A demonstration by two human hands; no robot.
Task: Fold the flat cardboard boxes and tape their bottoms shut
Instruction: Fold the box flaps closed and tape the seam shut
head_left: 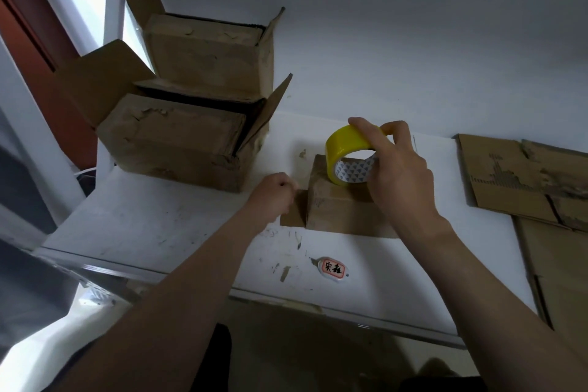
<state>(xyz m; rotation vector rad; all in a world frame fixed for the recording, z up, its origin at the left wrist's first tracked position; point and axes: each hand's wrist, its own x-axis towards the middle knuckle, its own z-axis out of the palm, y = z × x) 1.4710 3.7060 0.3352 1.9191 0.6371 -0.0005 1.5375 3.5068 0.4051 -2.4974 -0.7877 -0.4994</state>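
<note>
A small folded cardboard box (337, 207) lies bottom-up on the white table (152, 226), one flap spread flat at its left. My right hand (397, 178) grips a yellow tape roll (346, 149) and holds it on edge on the box's top face. My left hand (273, 194) is curled into a fist at the box's left edge, over the flap; whether it pinches the tape end I cannot tell. Two bigger folded boxes (191, 124) are stacked at the back left, flaps open.
Flat unfolded cardboard sheets (521, 175) lie on the table's right side and hang past its front edge. A small white tag with red print (332, 270) rests near the front edge. A white wall runs behind the table; a window frame stands at the left.
</note>
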